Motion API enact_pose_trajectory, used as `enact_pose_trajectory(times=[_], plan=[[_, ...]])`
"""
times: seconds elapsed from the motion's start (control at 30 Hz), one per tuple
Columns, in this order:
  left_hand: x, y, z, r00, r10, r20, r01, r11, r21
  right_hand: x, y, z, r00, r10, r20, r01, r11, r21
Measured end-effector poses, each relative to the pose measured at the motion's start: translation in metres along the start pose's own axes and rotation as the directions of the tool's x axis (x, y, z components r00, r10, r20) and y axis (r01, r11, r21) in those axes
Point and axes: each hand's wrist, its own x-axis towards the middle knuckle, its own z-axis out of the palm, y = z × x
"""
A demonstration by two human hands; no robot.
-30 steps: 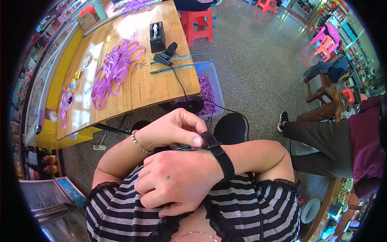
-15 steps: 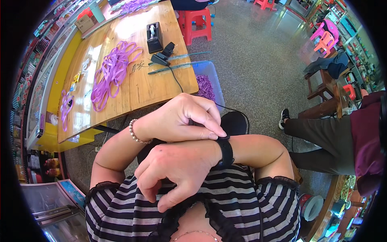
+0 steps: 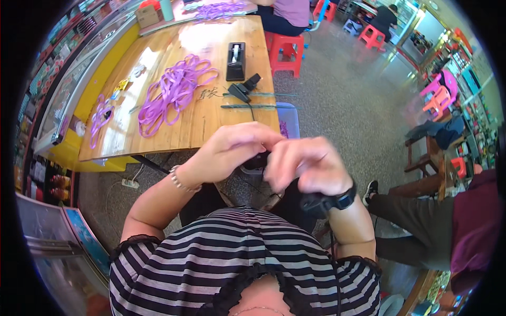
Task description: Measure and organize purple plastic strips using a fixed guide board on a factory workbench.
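Observation:
My left hand (image 3: pixel 234 147) is raised in front of my chest, a beaded bracelet (image 3: pixel 182 179) round its wrist. Its fingers reach toward my right hand, apart from the thumb, with the tips partly hidden. Close beside it is my right hand (image 3: pixel 308 164), bent and smeared by motion; I cannot make out anything in it. A black wrist strap (image 3: pixel 345 199) sits on the right wrist, with a dark, bulky part (image 3: pixel 314 205) on its inner side. Beyond the hands, on the wooden table (image 3: pixel 182 138), lie a heap of purple ribbon loops (image 3: pixel 171 95) and a black clip-like device (image 3: pixel 242 91) with a cable.
A black tape dispenser (image 3: pixel 235 66) and thin greenish strips (image 3: pixel 247 106) rest on the table. A bin (image 3: pixel 289 113) with purple pieces stands by its right edge. Red stools (image 3: pixel 287 58) are farther off. A person in dark trousers (image 3: pixel 416 226) stands at my right.
My left hand has come off the wrist strap. My right hand has swung up and to the right, away from my chest. The view has shifted, showing seated people at the back.

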Motion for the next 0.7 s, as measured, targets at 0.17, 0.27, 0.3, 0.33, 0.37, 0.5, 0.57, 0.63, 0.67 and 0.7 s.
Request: enact_pose_trajectory(times=[0.17, 0.27, 0.3, 0.33, 0.37, 0.5, 0.57, 0.63, 0.67, 0.7], plan=[[-0.004, 0.088, 0.01, 0.857, 0.471, 0.211, -0.44, 0.88, -0.176, 0.008, 0.028, -0.066, 0.904, 0.05, -0.424, -0.106, 0.989, -0.108], [-0.013, 0.111, 0.024, 0.779, 0.596, 0.195, -0.522, 0.788, -0.327, 0.03, 0.049, -0.094, 0.794, 0.089, -0.601, -0.243, 0.953, -0.179], [-0.019, 0.118, 0.027, 0.771, 0.617, 0.158, -0.481, 0.727, -0.489, 0.04, 0.054, -0.099, 0.818, 0.06, -0.571, -0.352, 0.838, -0.416], [-0.027, 0.129, 0.028, 0.837, 0.546, 0.042, -0.482, 0.771, -0.417, 0.046, 0.063, -0.108, 0.838, 0.046, -0.544, -0.431, 0.668, -0.607], [-0.028, 0.124, 0.016, 0.834, 0.499, 0.235, -0.344, 0.804, -0.485, 0.052, 0.074, -0.117, 0.831, 0.055, -0.554, -0.443, 0.668, -0.598], [-0.013, 0.128, -0.032, 0.778, 0.545, 0.313, -0.404, 0.815, -0.416, 0.089, 0.096, -0.138, 0.885, -0.004, -0.465, -0.428, 0.382, -0.819], [-0.01, 0.138, -0.024, 0.796, 0.555, 0.24, -0.489, 0.825, -0.284, 0.098, 0.103, -0.143, 0.882, -0.016, -0.471, -0.449, 0.272, -0.851], [-0.021, 0.142, -0.01, 0.874, 0.479, 0.084, -0.437, 0.848, -0.299, 0.107, 0.103, -0.15, 0.933, -0.02, -0.36, -0.352, 0.163, -0.921], [-0.024, 0.14, -0.015, 0.839, 0.527, 0.133, -0.493, 0.842, -0.22, 0.111, 0.103, -0.152, 0.968, -0.02, -0.252, -0.251, 0.037, -0.967], [-0.028, 0.138, -0.022, 0.801, 0.568, 0.19, -0.55, 0.823, -0.143, 0.124, 0.118, -0.148, 0.94, 0.035, -0.341, -0.34, -0.03, -0.94]])
